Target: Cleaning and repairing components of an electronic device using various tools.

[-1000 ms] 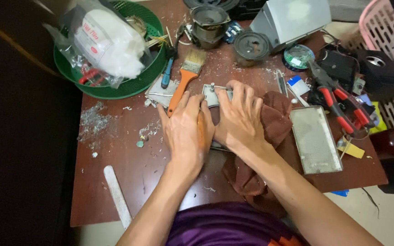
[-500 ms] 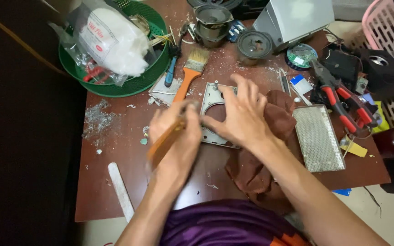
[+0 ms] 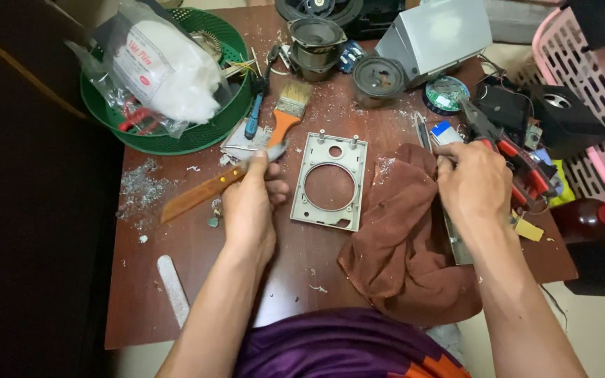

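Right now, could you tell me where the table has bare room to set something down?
Bare wood lies between the flat white stick, the left hand and the brown cloth. The far edge is crowded: green basket, paintbrush, speakers, pliers.

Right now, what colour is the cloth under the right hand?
Reddish brown cloth, seen best in the head view.

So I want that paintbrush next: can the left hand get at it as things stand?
Probably not freely: the left hand is closed round a knife. The paintbrush lies uncovered just beyond it, so only the knife hinders.
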